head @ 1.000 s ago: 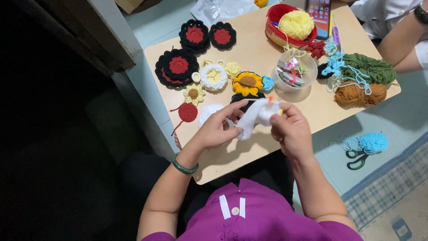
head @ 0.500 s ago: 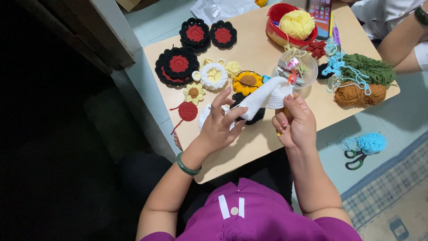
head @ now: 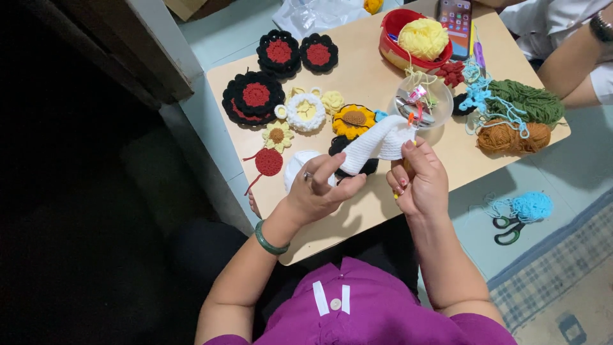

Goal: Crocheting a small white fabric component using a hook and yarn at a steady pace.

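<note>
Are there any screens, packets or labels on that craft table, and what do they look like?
Phone: far edge of the table, beside the red bowl; upright rectangle, lit screen with small coloured icons.
Plastic bag: beyond the far edge; crumpled, clear-whitish.
No labels or signs visible.

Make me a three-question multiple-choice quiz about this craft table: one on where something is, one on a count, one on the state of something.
1. Where do the green-handled scissors lie?
A. on the floor
B. in the red bowl
C. on the table

2. How many black-and-red crocheted rounds lie on the table?
A. one
B. three
C. six

3. What is the white crocheted piece doing?
A. lying flat, untouched
B. held up by both hands
C. folded in the clear bowl

Answers: 1 A, they rest on the floor beside blue yarn. 2 B, one large and two smaller. 3 B, the left hand and right hand grip it.
</note>
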